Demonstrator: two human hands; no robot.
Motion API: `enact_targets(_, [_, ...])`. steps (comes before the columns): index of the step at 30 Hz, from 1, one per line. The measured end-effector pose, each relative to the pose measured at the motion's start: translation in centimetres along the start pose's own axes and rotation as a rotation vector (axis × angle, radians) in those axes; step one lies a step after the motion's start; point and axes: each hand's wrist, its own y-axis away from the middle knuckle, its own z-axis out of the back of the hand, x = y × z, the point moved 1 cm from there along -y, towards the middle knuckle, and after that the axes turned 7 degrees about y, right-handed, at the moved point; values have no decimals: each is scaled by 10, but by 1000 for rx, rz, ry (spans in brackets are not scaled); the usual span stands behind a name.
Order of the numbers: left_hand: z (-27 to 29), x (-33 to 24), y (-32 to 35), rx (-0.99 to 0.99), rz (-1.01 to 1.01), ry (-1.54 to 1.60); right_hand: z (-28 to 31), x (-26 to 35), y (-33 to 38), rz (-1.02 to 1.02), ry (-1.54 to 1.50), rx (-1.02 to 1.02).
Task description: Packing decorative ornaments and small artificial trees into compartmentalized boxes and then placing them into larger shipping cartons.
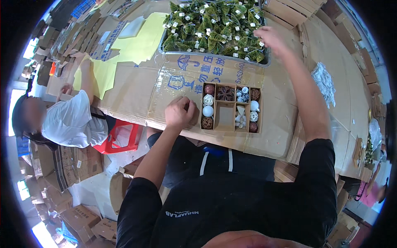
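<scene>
At the right end of a grey plastic tray, my right hand pinches at a miniature green tree, mostly hidden by the fingers. Many such green trees with small white blocks at their bases fill the tray. My left hand rests curled on the cardboard, left of a divided cardboard box, with nothing visible in it. The box's side compartments hold brown, white and dark red balls. A dark brown ornament, blue-and-white ornaments and white ones sit between; the lower middle compartment is bare.
Cardboard covers the table. Crumpled silvery plastic lies to the right, yellow sheets to the far left. Another person sits at the left beside a red stool. Cardboard cartons stand on the floor.
</scene>
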Motion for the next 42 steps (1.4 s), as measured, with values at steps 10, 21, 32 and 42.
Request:
enact_targets(10, [9,-7,8,0,63,79,59,111,116,380,201,284])
enact_targets(21, [17,-175,-8,394,-27,446,5,101,233,649,156,425])
enact_targets(32, [-2,-137,41,484,668,1619,-63,18,326,620,-173,-357])
enact_targets(42, [-28,-149,69,402,843,1408,-120,-21,379,650,116,-353])
